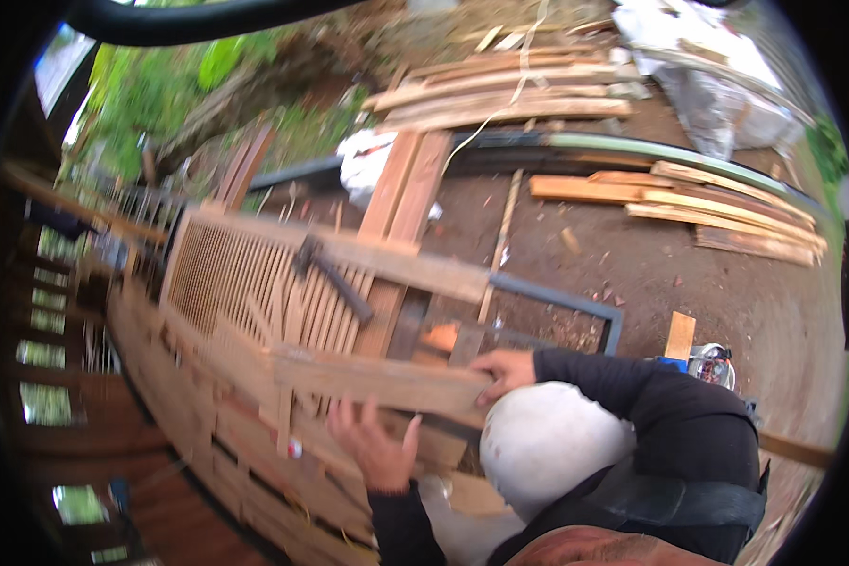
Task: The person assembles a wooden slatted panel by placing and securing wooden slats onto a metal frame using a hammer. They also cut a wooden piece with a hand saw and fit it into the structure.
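Observation:
My right hand (503,370) curls over the right end of a reddish wooden board (377,377) that lies across a slatted wooden panel (241,274). My left hand (375,447) is just below that board, fingers spread, with its palm against the panel's lower planks; it holds nothing. Both arms are in dark sleeves. A white rounded shape (547,441) sits right under my right forearm and hides the panel's near corner.
A dark hammer-like tool (335,274) rests on the slats. A grey metal frame (561,302) lies on bare soil to the right. Plank stacks lie at the back (500,90) and right (717,203). Also there: white sheeting (717,85), a short wood block (679,335), a power tool (712,363).

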Available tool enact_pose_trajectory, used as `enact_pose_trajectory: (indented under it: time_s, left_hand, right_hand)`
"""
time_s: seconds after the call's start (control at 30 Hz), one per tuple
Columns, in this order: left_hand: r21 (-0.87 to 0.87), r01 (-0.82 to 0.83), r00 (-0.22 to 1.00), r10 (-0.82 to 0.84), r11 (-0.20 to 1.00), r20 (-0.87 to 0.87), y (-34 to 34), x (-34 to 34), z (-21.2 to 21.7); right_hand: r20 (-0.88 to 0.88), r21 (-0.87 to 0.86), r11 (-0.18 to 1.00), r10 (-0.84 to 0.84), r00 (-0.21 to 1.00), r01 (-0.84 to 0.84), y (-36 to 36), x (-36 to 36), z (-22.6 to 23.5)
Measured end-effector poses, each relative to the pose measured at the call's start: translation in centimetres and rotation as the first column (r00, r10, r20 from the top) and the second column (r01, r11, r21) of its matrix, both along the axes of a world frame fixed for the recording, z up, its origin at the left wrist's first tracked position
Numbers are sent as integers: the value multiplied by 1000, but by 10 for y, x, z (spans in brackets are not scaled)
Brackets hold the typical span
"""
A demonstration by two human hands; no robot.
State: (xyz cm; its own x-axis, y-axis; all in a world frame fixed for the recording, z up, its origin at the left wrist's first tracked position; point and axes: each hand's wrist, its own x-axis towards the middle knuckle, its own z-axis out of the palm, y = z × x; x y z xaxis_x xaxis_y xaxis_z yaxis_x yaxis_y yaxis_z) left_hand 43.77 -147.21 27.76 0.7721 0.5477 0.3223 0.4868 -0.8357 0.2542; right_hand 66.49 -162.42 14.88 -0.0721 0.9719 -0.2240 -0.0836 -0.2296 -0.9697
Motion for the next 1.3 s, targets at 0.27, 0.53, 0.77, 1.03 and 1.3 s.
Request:
enact_pose_trajectory:
  time_s: [0.27, 0.53, 0.77, 1.03, 1.3]
  left_hand:
    - [-59, 213, 821, -212, 975, -530, 5, -71, -56]
    - [-279, -346, 884, 212, 896, -416, -4, -149, -72]
    - [-264, -548, 827, 467, 793, -313, 39, -190, -107]
    - [-240, -450, 882, 385, 860, -272, 100, -179, -119]
    - [-219, -496, 868, 477, 840, -134, 95, -165, -143]
  right_hand:
    - [-173, -138, 901, 387, 906, -411, 22, -28, -10]
    - [-261, -236, 951, -259, 930, 198, 57, -26, -47]
    - [-38, -274, 927, -275, 961, 255, 35, -8, -143]
    - [-37, -368, 902, -256, 966, 225, 17, -36, -172]
    - [-20, -386, 900, -226, 974, 201, 34, -31, -167]
